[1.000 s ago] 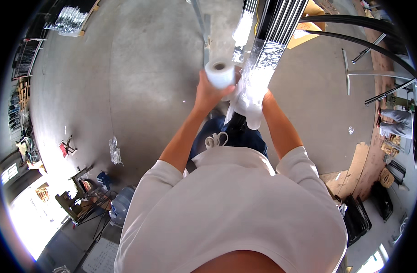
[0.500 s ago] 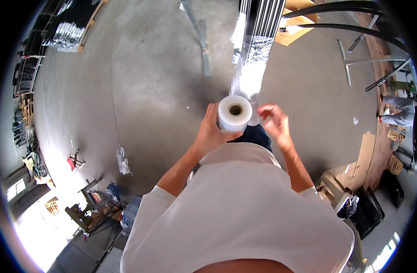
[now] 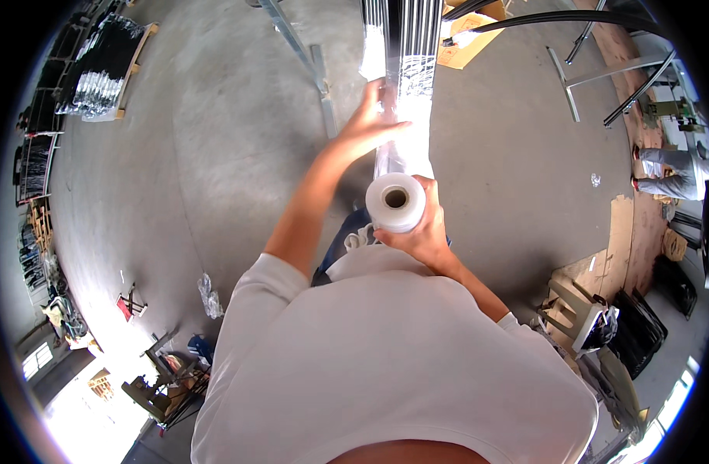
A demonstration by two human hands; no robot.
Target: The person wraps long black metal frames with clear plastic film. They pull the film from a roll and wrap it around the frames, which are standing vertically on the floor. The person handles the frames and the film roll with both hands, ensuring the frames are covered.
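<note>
Apparently wrapping dark bars point(image 3: 418, 31) in clear film point(image 3: 415, 77): gripping the roll point(image 3: 394, 220) at the near end in a curled right hand point(image 3: 429, 226), holding the left hand point(image 3: 365, 130) spread beside, perhaps touching through glare, the film. Probably calls next for passing the roll around.

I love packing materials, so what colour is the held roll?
The roll is milky white, shown best in the head view.

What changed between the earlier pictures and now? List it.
The film roll has gone from the left hand to the right hand, which left the right side of the wrapped bundle. The left hand let go and moved forward to the bundle's left side; whether it grips is unclear. The bundle still extends ahead, its near end film-covered.
</note>
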